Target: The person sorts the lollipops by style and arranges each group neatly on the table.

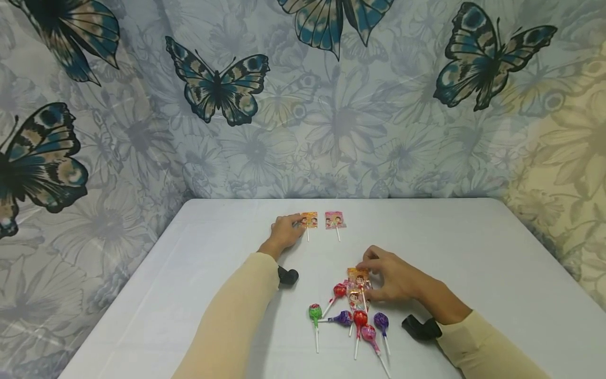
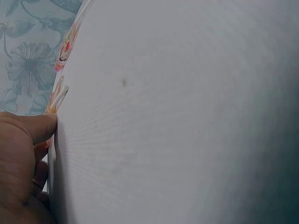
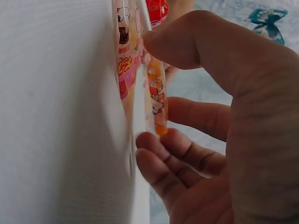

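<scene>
- Nearest me, a cluster of round foil-wrapped lollipops (image 1: 352, 318) in green, purple, red and pink lies on the white worktop (image 1: 473, 252), just below my right hand.
- My right hand (image 1: 395, 279) pinches a flat orange-wrapped lollipop with a cartoon face (image 1: 357, 276) between thumb and fingers (image 3: 182, 154); a second flat pink-wrapped lollipop (image 1: 356, 298) lies under it, touching.
- Farther out, my left hand (image 1: 285, 231) rests with its fingertips on another flat orange-wrapped lollipop (image 1: 309, 220), fingers fairly straight.
- Just right of that hand lies a flat pink-wrapped lollipop (image 1: 335, 220), untouched.
- Behind it hangs a butterfly-print fabric backdrop (image 1: 303, 105).
</scene>
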The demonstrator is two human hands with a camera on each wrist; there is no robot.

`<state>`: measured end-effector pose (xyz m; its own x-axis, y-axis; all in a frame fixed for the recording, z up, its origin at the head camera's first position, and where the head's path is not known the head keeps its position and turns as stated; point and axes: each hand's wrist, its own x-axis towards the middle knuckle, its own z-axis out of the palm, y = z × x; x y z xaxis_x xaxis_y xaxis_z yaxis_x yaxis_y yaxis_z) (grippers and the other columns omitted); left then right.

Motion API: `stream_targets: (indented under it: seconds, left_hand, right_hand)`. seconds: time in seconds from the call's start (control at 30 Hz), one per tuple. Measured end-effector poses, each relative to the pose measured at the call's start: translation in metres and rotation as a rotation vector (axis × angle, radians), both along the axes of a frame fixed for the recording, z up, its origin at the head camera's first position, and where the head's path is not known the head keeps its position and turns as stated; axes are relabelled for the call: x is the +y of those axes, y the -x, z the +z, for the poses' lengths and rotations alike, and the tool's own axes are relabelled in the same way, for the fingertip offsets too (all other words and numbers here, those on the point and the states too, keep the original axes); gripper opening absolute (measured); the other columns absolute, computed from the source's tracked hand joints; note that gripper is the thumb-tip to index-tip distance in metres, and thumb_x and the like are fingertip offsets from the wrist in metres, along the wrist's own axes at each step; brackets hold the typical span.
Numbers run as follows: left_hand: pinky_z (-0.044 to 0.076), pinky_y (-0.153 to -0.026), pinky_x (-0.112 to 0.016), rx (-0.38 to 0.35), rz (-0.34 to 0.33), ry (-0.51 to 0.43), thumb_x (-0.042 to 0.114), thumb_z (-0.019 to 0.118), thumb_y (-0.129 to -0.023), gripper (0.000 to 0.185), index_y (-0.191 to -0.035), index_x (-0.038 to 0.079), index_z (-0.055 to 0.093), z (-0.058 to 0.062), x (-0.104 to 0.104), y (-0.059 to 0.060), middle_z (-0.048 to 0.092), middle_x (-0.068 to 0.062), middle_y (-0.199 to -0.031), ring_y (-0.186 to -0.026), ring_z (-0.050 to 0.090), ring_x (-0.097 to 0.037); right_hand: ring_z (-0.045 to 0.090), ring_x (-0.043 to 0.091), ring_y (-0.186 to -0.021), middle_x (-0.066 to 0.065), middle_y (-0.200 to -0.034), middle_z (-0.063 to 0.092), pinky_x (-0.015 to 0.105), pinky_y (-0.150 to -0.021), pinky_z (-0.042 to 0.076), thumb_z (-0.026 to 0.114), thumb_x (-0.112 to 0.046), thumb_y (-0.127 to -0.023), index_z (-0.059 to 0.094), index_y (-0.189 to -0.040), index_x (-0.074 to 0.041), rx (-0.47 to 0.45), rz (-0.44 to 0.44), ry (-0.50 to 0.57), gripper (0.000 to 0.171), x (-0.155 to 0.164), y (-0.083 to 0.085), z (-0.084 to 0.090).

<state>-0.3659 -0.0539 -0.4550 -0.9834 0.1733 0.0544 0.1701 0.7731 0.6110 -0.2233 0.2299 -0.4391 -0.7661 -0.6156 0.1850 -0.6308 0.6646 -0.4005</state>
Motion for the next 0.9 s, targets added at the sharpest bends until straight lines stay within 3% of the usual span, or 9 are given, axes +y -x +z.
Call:
stream_targets:
  seconds: [0.13,0.23,0.37,0.6,0.9]
  left_hand:
    - [0.021,-0.109,-0.046,0.007,0.0,0.002,0.022,0.064,-0.093,0.042,-0.134,0.014,0.059,-0.0002,-0.0007,-0.0003,0.05,0.002,-0.141,-0.133,0.036,-0.028]
    - [0.022,-0.108,-0.046,0.012,-0.003,0.014,0.023,0.065,-0.093,0.042,-0.134,0.014,0.059,-0.0004,-0.001,0.0001,0.05,0.002,-0.141,-0.132,0.037,-0.028]
    - [0.022,-0.108,-0.046,0.009,-0.007,0.016,0.023,0.065,-0.093,0.042,-0.134,0.014,0.059,-0.0004,-0.0011,0.0004,0.05,0.003,-0.141,-0.132,0.037,-0.028]
    - [0.022,-0.108,-0.047,0.019,0.0,0.009,0.022,0.065,-0.093,0.042,-0.133,0.014,0.059,-0.0002,-0.0014,0.0002,0.051,0.002,-0.141,-0.132,0.037,-0.029]
    - [0.021,-0.109,-0.047,0.017,-0.005,-0.001,0.023,0.065,-0.092,0.042,-0.133,0.014,0.06,-0.0033,-0.0003,0.0021,0.052,0.001,-0.14,-0.132,0.037,-0.03]
  right_hand:
    - [0.051,0.014,-0.088,-0.002,-0.11,0.049,0.03,-0.072,0.048,0.083,-0.032,-0.07,0.072,-0.109,-0.016,0.001,0.008,0.027,0.043,-0.0002,0.0005,0.0004]
    - [0.053,0.023,-0.104,0.005,-0.123,0.051,0.044,-0.084,0.05,0.082,-0.033,-0.071,0.069,-0.117,-0.017,-0.025,0.0,0.019,0.051,0.0,0.0004,0.0002]
    - [0.046,0.029,-0.119,0.005,-0.133,0.053,0.057,-0.095,0.041,0.082,-0.038,-0.073,0.062,-0.13,-0.014,-0.054,0.012,0.003,0.065,0.0005,0.0003,-0.0006]
    - [0.049,0.022,-0.116,-0.003,-0.124,0.06,0.052,-0.097,0.04,0.08,-0.037,-0.077,0.064,-0.126,-0.013,-0.046,0.062,-0.002,0.057,0.001,0.0024,-0.0001]
    - [0.054,0.029,-0.114,0.003,-0.122,0.059,0.053,-0.094,0.044,0.079,-0.033,-0.077,0.068,-0.118,-0.009,0.01,0.068,-0.012,0.049,0.0032,0.0012,0.0007]
